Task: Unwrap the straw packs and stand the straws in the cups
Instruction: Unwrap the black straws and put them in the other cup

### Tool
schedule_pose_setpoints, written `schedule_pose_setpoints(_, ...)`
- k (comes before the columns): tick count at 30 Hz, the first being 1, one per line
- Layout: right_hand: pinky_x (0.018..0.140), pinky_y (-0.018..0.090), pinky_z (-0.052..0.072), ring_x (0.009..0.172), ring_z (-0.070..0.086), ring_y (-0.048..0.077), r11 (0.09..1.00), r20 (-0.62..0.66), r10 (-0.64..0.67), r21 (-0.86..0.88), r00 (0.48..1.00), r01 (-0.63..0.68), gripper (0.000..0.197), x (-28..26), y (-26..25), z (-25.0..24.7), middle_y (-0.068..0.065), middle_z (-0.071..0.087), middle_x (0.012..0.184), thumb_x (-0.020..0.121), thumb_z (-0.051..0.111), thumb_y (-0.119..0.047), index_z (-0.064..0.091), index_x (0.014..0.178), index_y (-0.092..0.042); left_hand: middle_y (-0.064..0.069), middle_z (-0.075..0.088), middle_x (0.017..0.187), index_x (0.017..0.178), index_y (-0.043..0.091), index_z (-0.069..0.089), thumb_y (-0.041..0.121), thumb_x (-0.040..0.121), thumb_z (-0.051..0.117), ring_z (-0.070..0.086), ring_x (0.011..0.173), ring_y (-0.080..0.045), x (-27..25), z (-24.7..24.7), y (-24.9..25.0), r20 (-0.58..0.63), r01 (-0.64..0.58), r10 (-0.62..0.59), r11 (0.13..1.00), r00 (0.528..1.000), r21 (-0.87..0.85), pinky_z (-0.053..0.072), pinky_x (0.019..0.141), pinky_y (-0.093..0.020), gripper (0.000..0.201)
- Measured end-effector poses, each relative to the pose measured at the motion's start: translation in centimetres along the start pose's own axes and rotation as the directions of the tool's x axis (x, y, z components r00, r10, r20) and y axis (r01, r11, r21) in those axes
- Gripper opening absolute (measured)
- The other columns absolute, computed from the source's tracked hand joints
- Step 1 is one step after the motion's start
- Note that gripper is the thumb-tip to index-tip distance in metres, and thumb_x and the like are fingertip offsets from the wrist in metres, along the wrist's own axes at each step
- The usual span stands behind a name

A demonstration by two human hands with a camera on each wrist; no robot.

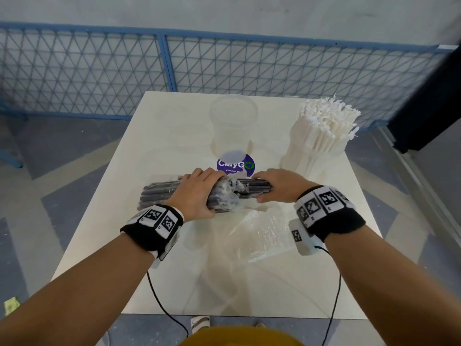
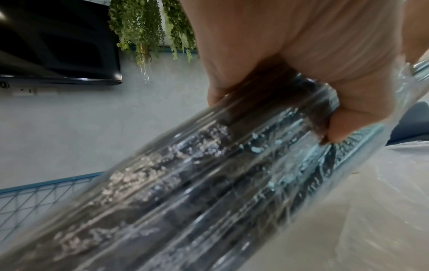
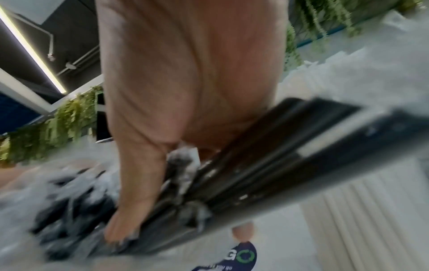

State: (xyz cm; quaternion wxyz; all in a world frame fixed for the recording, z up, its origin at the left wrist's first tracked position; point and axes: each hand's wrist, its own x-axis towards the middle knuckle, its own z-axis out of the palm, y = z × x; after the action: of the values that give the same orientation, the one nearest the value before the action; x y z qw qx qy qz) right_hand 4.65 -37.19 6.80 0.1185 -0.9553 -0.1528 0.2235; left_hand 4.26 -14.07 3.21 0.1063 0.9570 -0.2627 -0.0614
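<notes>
A pack of black straws (image 1: 159, 196) in clear wrap lies crosswise just above the white table (image 1: 104, 233). My left hand (image 1: 199, 193) grips the wrapped middle of the pack (image 2: 209, 183), fingers curled round it. My right hand (image 1: 277, 188) grips the bare black straws (image 1: 257, 186) that stick out of the bunched, torn wrap (image 1: 230, 186); the same bare straws (image 3: 290, 155) show in the right wrist view. An empty clear cup (image 1: 233, 126) stands behind the hands. A second clear cup (image 1: 314, 161) at the right holds several white wrapped straws (image 1: 326, 121).
A crumpled empty clear wrapper (image 1: 259, 233) lies on the table under my right wrist. A purple round sticker (image 1: 235, 164) marks the table centre. A blue mesh fence (image 1: 162, 68) runs behind the table.
</notes>
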Motion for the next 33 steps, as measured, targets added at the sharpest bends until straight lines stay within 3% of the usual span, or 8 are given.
schedule_pose_setpoints(4,0.073,0.033,0.043,0.099,0.059,0.028,0.964,-0.074,0.078,-0.247,0.994,-0.094,0.062,1.1,-1.5,1.8,0.007,0.059,0.108,0.075,0.07,-0.042,0.042,0.123,-0.016,0.002,0.046,0.127,0.138,0.023,0.032,0.032,0.06,0.069,0.041,0.11,-0.023,0.4,0.2,0.8,0.011,-0.031,0.031,0.998,0.999,0.053,0.032,0.088,-0.035,0.086)
schedule_pose_setpoints(9,0.071,0.031,0.039,0.103,0.059,0.026,0.94,-0.067,0.083,-0.327,0.994,-0.101,0.034,1.5,-1.7,2.5,0.005,0.059,0.113,0.083,0.059,-0.026,0.053,0.115,-0.015,0.004,0.046,0.124,0.134,0.026,0.035,0.037,0.061,0.073,0.041,0.109,-0.02,0.2,0.6,0.3,0.053,-0.007,0.006,1.0,0.999,0.024,0.032,0.086,-0.034,0.083)
schedule_pose_setpoints(15,0.07,0.032,0.04,0.098,0.059,0.028,0.95,-0.089,0.097,-0.289,0.991,-0.119,0.03,0.6,-0.5,2.4,0.008,0.053,0.113,0.086,0.056,-0.021,0.054,0.114,-0.013,0.005,0.045,0.123,0.133,0.026,0.036,0.039,0.062,0.074,0.04,0.11,-0.02,0.5,0.7,0.5,0.042,0.005,-0.005,1.0,0.999,0.005,0.032,0.086,-0.034,0.082)
schedule_pose_setpoints(20,0.069,0.03,0.04,0.091,0.059,0.024,0.96,-0.062,0.137,-0.239,0.989,-0.148,0.028,-0.4,1.3,1.3,0.003,0.063,0.103,0.082,0.056,-0.019,0.056,0.11,-0.017,0.003,0.046,0.122,0.131,0.025,0.037,0.034,0.06,0.074,0.041,0.112,-0.022,0.5,0.7,-0.4,0.051,0.079,-0.079,0.997,0.996,-0.01,0.035,0.089,-0.038,0.08)
schedule_pose_setpoints(27,0.068,0.03,0.041,0.078,0.051,0.02,0.957,-0.057,0.245,-0.145,0.968,-0.251,0.024,-2.1,3.9,1.7,-0.002,0.052,0.085,0.08,0.058,-0.019,0.057,0.104,-0.018,-0.001,0.042,0.128,0.132,0.022,0.038,0.029,0.063,0.074,0.039,0.117,-0.025,1.5,0.5,-0.6,0.079,0.148,-0.147,0.989,0.986,-0.01,0.035,0.097,-0.046,0.079)
schedule_pose_setpoints(33,0.069,0.03,0.041,0.094,0.06,0.026,0.965,0.002,0.23,-0.134,0.973,-0.228,0.037,-1.8,3.1,3.2,0.006,0.063,0.105,0.079,0.062,-0.017,0.053,0.115,-0.018,0.001,0.043,0.127,0.132,0.025,0.039,0.028,0.064,0.074,0.039,0.114,-0.025,2.6,1.6,0.7,0.131,0.071,-0.073,0.997,0.989,0.014,0.034,0.095,-0.043,0.076)
